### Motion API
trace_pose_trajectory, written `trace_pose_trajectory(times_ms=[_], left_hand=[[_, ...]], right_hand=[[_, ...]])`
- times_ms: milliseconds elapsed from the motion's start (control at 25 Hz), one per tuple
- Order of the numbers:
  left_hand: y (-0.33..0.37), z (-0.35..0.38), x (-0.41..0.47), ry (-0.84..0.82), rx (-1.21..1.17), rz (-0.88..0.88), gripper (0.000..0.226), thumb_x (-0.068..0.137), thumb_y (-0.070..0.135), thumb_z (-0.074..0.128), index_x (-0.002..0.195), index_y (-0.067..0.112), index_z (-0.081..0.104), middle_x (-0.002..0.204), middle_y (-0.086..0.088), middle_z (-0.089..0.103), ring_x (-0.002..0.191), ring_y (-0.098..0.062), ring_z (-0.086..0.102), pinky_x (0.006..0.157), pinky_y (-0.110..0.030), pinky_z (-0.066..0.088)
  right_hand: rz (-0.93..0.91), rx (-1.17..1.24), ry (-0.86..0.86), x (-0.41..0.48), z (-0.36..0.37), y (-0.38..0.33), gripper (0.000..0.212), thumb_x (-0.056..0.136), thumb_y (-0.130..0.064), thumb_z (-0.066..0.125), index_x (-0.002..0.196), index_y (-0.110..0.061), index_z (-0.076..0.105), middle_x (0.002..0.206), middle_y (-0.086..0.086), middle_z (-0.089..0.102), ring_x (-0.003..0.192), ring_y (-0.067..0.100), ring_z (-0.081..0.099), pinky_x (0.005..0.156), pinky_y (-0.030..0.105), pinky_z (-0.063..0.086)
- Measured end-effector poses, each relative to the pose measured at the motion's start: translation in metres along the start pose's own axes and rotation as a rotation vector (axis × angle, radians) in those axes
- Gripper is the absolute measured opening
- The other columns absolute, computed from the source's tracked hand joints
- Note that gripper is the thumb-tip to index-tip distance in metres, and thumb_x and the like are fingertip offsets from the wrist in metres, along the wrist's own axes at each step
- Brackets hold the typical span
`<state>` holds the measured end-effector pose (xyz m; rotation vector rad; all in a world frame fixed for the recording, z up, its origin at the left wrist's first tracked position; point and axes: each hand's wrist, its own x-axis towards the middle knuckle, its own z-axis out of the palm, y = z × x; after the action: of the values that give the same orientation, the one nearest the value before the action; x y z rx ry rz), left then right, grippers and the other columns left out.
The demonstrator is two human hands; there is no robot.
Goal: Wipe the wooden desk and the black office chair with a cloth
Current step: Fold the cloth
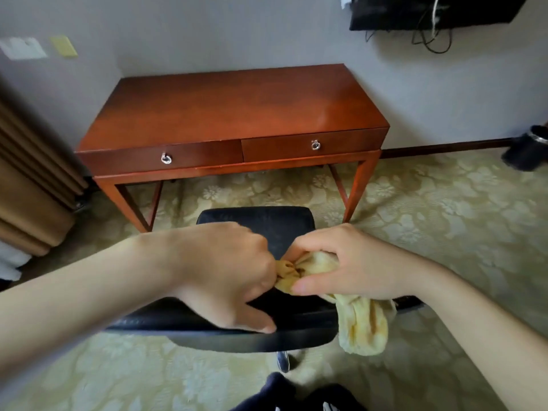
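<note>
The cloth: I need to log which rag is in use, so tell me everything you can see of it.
The cloth is pale yellow with darker orange-yellow patches and looks soft, like towelling. It is bunched and twisted, not spread flat. The left hand and right hand both grip its gathered upper end above the black office chair, while its loose lower end hangs past the chair's near edge on the right.

Grey wall point(207, 34), floral carpet point(444, 209), tan curtain point(26, 185) left, black bin point(527, 149) right.
</note>
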<state>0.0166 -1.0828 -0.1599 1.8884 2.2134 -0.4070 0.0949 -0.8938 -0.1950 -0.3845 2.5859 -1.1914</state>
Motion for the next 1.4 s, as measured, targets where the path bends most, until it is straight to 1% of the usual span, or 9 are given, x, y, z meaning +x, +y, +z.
trace_pose_trajectory(times_ms=[240, 400, 520, 640, 760, 880, 1000, 1240, 1400], left_hand=[[-0.01, -0.059, 0.123, 0.151, -0.16, -0.012, 0.078, 0.071, 0.079, 0.011, 0.086, 0.027, 0.068, 0.069, 0.014, 0.062, 0.068, -0.007, 0.059, 0.065, -0.027, 0.047], [0.018, -0.099, 0.239, 0.309, -0.347, -0.055, 0.065, 0.071, 0.079, 0.03, 0.109, 0.038, 0.062, 0.071, 0.02, 0.059, 0.065, 0.007, 0.054, 0.062, -0.018, 0.041], [0.065, -0.125, 0.341, 0.405, -0.395, -0.015, 0.063, 0.077, 0.079, 0.04, 0.128, 0.043, 0.046, 0.099, 0.022, 0.059, 0.081, 0.004, 0.059, 0.076, -0.029, 0.05], [0.13, -0.152, 0.445, 0.479, -0.54, 0.024, 0.069, 0.078, 0.065, 0.058, 0.138, 0.038, 0.037, 0.124, 0.015, 0.054, 0.105, -0.009, 0.058, 0.089, -0.033, 0.049], [0.185, -0.179, 0.541, 0.553, -0.951, 0.03, 0.048, 0.083, 0.035, 0.07, 0.127, 0.026, 0.052, 0.113, 0.007, 0.063, 0.099, -0.008, 0.06, 0.089, -0.027, 0.047], [0.215, -0.204, 0.625, 0.561, -1.32, 0.083, 0.005, 0.089, 0.012, 0.064, 0.09, 0.017, 0.064, 0.078, 0.007, 0.067, 0.072, -0.001, 0.061, 0.067, -0.016, 0.048], [0.223, -0.233, 0.708, 0.57, -1.421, 0.148, 0.025, 0.093, 0.011, 0.057, 0.07, 0.019, 0.055, 0.058, 0.014, 0.056, 0.055, 0.004, 0.051, 0.057, -0.009, 0.039], [0.192, -0.329, 0.897, 0.649, -1.515, 0.181, 0.017, 0.099, 0.025, 0.044, 0.086, 0.029, 0.053, 0.069, 0.01, 0.056, 0.063, -0.005, 0.051, 0.061, -0.025, 0.042], [0.166, -0.402, 1.002, 0.672, -1.406, 0.276, 0.019, 0.101, 0.026, 0.038, 0.09, 0.036, 0.049, 0.086, 0.001, 0.06, 0.073, -0.006, 0.054, 0.07, -0.026, 0.045]], right_hand=[[0.004, 0.244, 0.392, -0.047, -0.08, 0.067, 0.016, 0.087, -0.03, 0.065, 0.102, -0.033, 0.066, 0.098, -0.017, 0.068, 0.092, -0.001, 0.064, 0.08, 0.016, 0.049], [0.061, 0.464, 0.814, -0.113, -0.149, 0.144, 0.015, 0.086, -0.023, 0.064, 0.101, -0.027, 0.066, 0.097, -0.01, 0.068, 0.092, 0.005, 0.063, 0.074, 0.019, 0.05], [0.161, 0.864, 1.094, -0.174, -0.211, 0.198, 0.027, 0.078, -0.021, 0.07, 0.102, -0.013, 0.061, 0.091, 0.0, 0.068, 0.083, 0.013, 0.067, 0.065, 0.029, 0.055], [0.222, 1.136, 1.356, -0.24, -0.27, 0.239, 0.031, 0.077, -0.021, 0.071, 0.103, -0.01, 0.06, 0.086, 0.0, 0.073, 0.078, 0.012, 0.07, 0.063, 0.03, 0.057], [0.237, 1.234, 1.588, -0.291, -0.312, 0.28, 0.026, 0.083, -0.023, 0.068, 0.106, -0.015, 0.061, 0.089, 0.0, 0.073, 0.084, 0.014, 0.07, 0.07, 0.03, 0.054], [0.227, 1.143, 1.746, -0.336, -0.348, 0.32, 0.023, 0.085, -0.024, 0.067, 0.107, -0.018, 0.063, 0.099, 0.0, 0.072, 0.089, 0.013, 0.07, 0.073, 0.029, 0.053], [0.296, 0.934, 1.807, -0.374, -0.393, 0.364, 0.02, 0.085, -0.017, 0.067, 0.105, -0.019, 0.063, 0.106, -0.001, 0.069, 0.093, 0.012, 0.068, 0.077, 0.028, 0.053], [0.478, 0.402, 1.725, -0.42, -0.541, 0.456, 0.005, 0.079, -0.015, 0.072, 0.084, -0.015, 0.07, 0.077, -0.006, 0.068, 0.069, 0.005, 0.063, 0.06, 0.013, 0.049], [0.448, 0.294, 1.645, -0.438, -0.647, 0.517, 0.006, 0.079, -0.021, 0.071, 0.082, -0.019, 0.066, 0.08, -0.003, 0.064, 0.074, 0.01, 0.059, 0.072, 0.026, 0.049]])
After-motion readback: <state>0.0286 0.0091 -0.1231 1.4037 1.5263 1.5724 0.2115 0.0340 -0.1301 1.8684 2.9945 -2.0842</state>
